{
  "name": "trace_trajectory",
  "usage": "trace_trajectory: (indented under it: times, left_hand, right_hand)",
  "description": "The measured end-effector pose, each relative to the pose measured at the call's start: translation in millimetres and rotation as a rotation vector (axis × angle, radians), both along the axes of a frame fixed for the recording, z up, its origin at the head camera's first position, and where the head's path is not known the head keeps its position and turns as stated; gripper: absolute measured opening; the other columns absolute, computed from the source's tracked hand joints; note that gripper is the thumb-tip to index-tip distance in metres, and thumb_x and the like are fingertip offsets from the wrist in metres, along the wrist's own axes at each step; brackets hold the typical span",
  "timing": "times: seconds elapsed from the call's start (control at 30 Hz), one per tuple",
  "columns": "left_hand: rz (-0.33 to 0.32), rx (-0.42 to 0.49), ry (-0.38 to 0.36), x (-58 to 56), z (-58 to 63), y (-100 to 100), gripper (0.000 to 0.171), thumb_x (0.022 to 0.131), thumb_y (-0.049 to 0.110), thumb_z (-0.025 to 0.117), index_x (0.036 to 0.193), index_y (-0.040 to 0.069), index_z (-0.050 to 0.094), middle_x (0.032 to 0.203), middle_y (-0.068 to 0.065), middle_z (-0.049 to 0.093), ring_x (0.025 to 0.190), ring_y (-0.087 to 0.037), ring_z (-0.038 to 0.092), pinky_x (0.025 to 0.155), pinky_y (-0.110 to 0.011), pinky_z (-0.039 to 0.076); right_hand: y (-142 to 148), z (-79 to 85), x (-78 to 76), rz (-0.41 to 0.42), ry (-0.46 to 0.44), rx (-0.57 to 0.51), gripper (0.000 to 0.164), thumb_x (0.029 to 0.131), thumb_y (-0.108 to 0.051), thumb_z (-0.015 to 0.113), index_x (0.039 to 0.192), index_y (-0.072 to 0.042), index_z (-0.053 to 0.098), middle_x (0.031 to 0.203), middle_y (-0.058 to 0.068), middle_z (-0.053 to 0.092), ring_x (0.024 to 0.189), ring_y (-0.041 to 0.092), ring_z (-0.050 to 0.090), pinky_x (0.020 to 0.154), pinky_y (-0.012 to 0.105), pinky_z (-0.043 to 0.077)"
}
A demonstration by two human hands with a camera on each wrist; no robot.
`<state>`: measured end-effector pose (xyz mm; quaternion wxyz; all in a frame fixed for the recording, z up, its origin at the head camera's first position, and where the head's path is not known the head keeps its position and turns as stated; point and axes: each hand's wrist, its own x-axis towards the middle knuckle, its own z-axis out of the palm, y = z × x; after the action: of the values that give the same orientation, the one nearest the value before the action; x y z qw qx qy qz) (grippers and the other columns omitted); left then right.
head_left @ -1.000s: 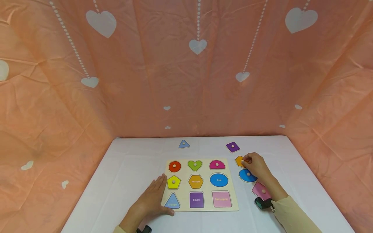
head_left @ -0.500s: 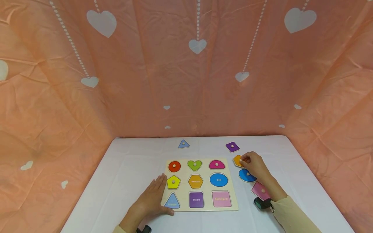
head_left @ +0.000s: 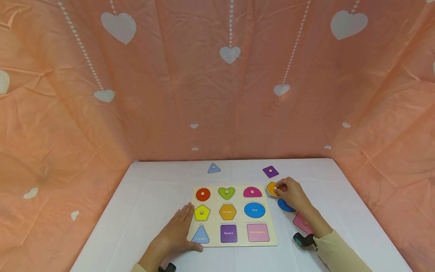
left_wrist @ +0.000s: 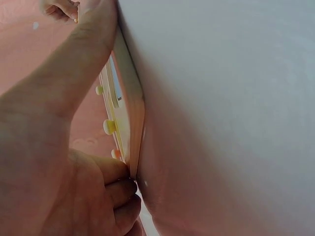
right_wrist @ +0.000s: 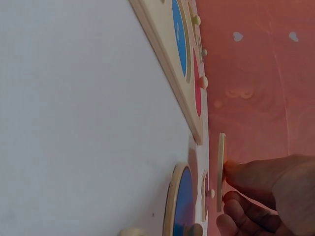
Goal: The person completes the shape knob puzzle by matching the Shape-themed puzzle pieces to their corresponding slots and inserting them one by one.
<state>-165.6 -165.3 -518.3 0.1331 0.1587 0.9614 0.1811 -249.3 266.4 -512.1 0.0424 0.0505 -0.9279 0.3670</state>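
Between thumb and fingertips, my right hand pinches the knob of an orange hexagon puzzle piece, just off the board's back right corner. Seen edge-on in the right wrist view, that piece is raised off the table. My left hand lies along the left side of the wooden shape puzzle board, fingers straight and thumb at the front corner. Red circle, green heart, magenta half-circle and yellow pentagon pieces sit in the board. Its hexagon recess shows bare printing, as do the oval, triangle, square and rectangle recesses.
A blue oval piece and a pink rectangle piece lie right of the board, partly behind my right hand and wrist. Farther back are a purple square piece and a blue triangle piece. A peach curtain hangs behind the white table.
My right hand has carried the orange hexagon piece left, toward the board's back right corner. The left hand has stayed at the board's edge.
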Motion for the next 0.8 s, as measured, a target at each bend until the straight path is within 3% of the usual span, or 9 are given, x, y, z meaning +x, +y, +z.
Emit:
trace_trajectory:
  times: [0.47, 0.8]
  left_hand:
    - [-0.006, 0.006, -0.01, -0.4, -3.3, -2, 0.139, 0.065, 0.06, 0.097, 0.168, -0.002, 0.027, 0.177, -0.019, 0.023, 0.165, -0.036, 0.02, 0.134, -0.055, 0.018]
    - [-0.024, 0.025, -0.013, 0.3, -1.7, -4, 0.137, 0.066, 0.058, 0.098, 0.167, -0.003, 0.028, 0.177, -0.02, 0.023, 0.164, -0.036, 0.021, 0.134, -0.056, 0.019]
  right_hand:
    - [-19, 0.9, 6.6, 0.053, 0.04, 0.001, 0.011, 0.095, -0.004, 0.081, 0.102, 0.001, 0.075, 0.094, 0.007, 0.063, 0.084, 0.019, 0.059, 0.071, 0.017, 0.054]
    - [-44, 5.6, 15.3, 0.048, -0.047, -0.021, 0.011, 0.095, -0.006, 0.081, 0.105, -0.004, 0.075, 0.1, 0.006, 0.064, 0.091, 0.019, 0.061, 0.08, 0.021, 0.062]
